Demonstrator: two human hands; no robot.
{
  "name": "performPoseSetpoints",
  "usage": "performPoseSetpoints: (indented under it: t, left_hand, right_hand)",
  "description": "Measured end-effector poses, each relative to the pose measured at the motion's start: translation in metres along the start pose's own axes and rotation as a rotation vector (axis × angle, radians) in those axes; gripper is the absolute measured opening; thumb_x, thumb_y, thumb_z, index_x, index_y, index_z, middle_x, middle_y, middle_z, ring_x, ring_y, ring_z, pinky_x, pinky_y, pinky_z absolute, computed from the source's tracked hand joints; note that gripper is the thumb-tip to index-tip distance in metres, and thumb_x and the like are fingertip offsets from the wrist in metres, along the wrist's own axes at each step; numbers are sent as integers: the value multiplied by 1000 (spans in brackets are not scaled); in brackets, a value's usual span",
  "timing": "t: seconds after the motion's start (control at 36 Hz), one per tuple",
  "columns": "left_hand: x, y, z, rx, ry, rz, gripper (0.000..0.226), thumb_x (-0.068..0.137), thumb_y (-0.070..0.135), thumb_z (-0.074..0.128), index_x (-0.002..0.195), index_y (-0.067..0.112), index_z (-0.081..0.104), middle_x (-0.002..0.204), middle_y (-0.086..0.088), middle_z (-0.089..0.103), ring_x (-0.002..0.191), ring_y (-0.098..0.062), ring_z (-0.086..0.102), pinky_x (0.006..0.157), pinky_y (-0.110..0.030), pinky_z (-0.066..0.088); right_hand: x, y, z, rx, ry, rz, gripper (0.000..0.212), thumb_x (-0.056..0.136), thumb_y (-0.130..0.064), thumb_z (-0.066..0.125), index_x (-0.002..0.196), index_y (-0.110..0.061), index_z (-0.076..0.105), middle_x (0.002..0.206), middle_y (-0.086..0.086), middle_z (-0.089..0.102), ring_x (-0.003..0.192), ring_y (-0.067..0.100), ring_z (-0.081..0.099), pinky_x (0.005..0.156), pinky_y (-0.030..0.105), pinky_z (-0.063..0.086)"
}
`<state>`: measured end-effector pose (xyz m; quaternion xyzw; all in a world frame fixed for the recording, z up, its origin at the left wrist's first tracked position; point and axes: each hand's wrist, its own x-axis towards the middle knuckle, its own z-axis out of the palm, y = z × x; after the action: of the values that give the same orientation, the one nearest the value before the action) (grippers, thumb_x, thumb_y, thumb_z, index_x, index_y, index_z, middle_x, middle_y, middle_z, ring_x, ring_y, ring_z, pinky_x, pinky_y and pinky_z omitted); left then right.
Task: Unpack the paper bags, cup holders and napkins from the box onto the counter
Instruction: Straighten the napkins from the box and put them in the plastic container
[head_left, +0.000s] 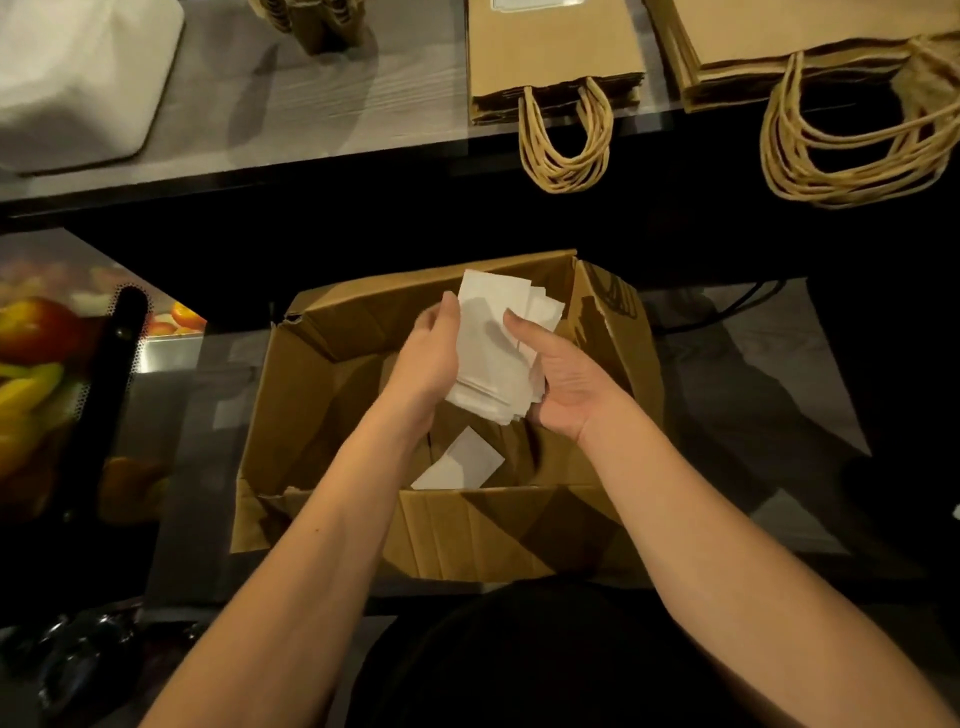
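Both hands are over the open cardboard box (452, 525), working a stack of white napkins (488, 358) between them. Her or his left hand (426, 364) clasps the stack from the left side, thumb up along its edge, while the right hand (566, 384) cups it from the right, palm turned upward and index finger laid across the top sheets — the pile is fanned and uneven at its far end. Down in the box lies a single loose napkin (460, 462), flat on the bottom, apart from the held stack.

Up on the grey counter (311, 104) sit two piles of brown paper bags: a smaller pile (553, 47) and a larger pile (810, 36) to its right, their twisted handles hanging over the counter's near edge. Brown cup holders (311, 21) stand at the far edge, only partly in view. A white tray-like object (78, 78) occupies the counter's left end — I cannot tell what it is.
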<state>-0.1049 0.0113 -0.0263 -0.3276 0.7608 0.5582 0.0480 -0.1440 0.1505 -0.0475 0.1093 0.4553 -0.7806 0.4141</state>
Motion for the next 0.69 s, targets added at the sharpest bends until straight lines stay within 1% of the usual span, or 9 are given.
performPoseSetpoints:
  t: [0.08,0.14,0.19,0.25,0.31,0.36,0.44,0.58,0.69]
  left_hand:
    - [0,-5,-1,97,-151,39,64,101,64,21,155,31,29,156,-1,42,138,-23,45,116,-42,37]
    - [4,-9,-4,100,-206,27,76,93,76,17,154,34,31,154,0,44,138,-23,46,116,-43,36]
    - [18,-18,-6,65,-77,-65,81,90,81,16,156,36,31,156,-1,43,141,-26,43,118,-49,33]
    - [35,-37,-6,227,27,-168,73,98,71,28,156,27,32,156,-3,42,142,-31,42,116,-48,34]
    - [42,-57,-5,589,-118,-201,67,98,59,49,150,17,39,144,-5,54,127,-32,55,105,-41,46]
    - [36,-71,0,866,-330,-207,63,89,51,68,136,13,47,118,-5,63,101,-26,63,85,-36,55]
    - [27,-83,8,1116,-511,-161,45,85,45,76,115,16,60,95,0,62,82,-18,59,64,-28,46]
    - [25,-90,10,1142,-635,-221,22,89,33,76,86,17,60,87,-4,63,74,-16,58,60,-25,45]
    - [27,-92,7,1174,-693,-167,12,92,27,71,97,16,70,98,-4,68,80,-16,59,60,-24,42]
  right_hand:
    - [9,0,3,-78,9,8,18,98,-29,66,115,-24,67,96,1,77,93,20,73,78,36,62]
    - [15,1,5,-104,41,27,25,97,-25,68,120,-18,66,104,6,76,98,24,73,75,37,62]
    - [23,3,4,-102,86,54,28,96,-20,70,123,-16,66,109,10,75,98,27,73,72,38,62]
    - [29,6,2,-95,157,86,26,96,-16,71,121,-15,66,108,9,76,96,27,74,74,41,62]
    - [34,10,-3,-117,220,111,29,95,-14,72,123,-15,65,111,9,75,100,29,73,84,46,61]
    - [38,14,-8,-141,248,134,31,93,-15,74,123,-18,65,115,9,74,103,31,72,92,51,59]
    - [39,19,-13,-161,269,145,27,93,-17,75,117,-22,65,112,6,75,103,30,72,95,55,57]
    - [35,18,-14,-190,283,142,28,93,-20,75,117,-26,62,116,5,72,105,28,70,95,53,57]
    - [29,12,-13,-199,295,135,31,93,-21,75,120,-26,60,113,3,71,104,27,70,96,53,57]
